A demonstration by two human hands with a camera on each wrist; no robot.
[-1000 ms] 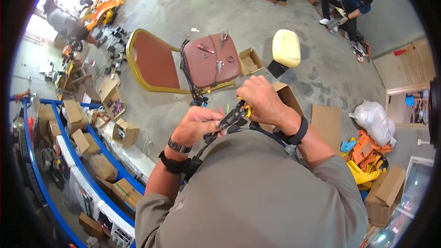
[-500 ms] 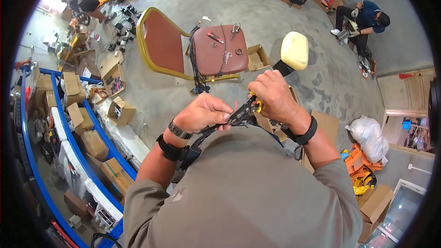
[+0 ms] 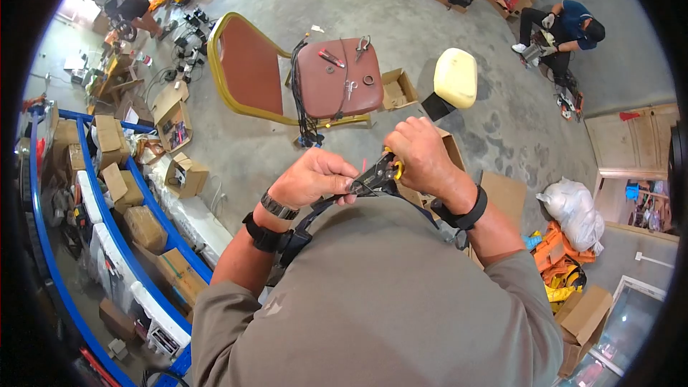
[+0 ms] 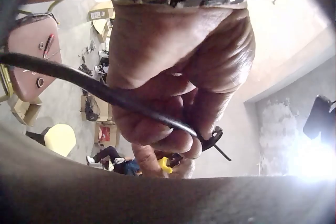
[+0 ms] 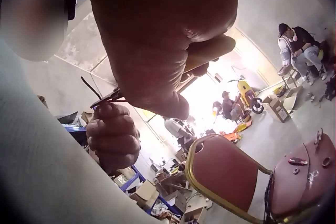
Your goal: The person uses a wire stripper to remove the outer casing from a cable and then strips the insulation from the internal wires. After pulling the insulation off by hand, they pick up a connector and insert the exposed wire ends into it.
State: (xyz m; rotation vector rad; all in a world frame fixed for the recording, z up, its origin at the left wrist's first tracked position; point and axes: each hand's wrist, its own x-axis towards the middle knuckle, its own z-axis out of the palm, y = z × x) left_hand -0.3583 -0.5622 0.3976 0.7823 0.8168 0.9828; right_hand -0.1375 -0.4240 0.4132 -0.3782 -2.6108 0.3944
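Observation:
In front of the torso my right hand [image 3: 424,154] grips the yellow handles of black wire strippers [image 3: 373,175], their head angled toward the left fingertips. My left hand [image 3: 312,178] pinches a black cable [image 4: 126,98] between thumb and fingers. In the left wrist view the cable runs across the curled fingers, and a thin dark wire end [image 4: 223,153] sticks out past them. A short pink wire [image 3: 364,165] stands up by the tool's head. The right fingers largely hide the handles.
Ahead is a chair [image 3: 247,64] with a red-brown seat, bearing scissors [image 3: 350,88], a red knife [image 3: 331,59], a ring [image 3: 368,79] and black cables [image 3: 308,125]. A cream stool [image 3: 456,77] stands right of it. Blue shelving [image 3: 140,208] with boxes lies left. Another person [image 3: 573,25] sits back right.
The head view has shifted, with the chair lower-right of its first place. A yellow-green wire end seen earlier beside the pink one no longer shows. Both hands keep their holds.

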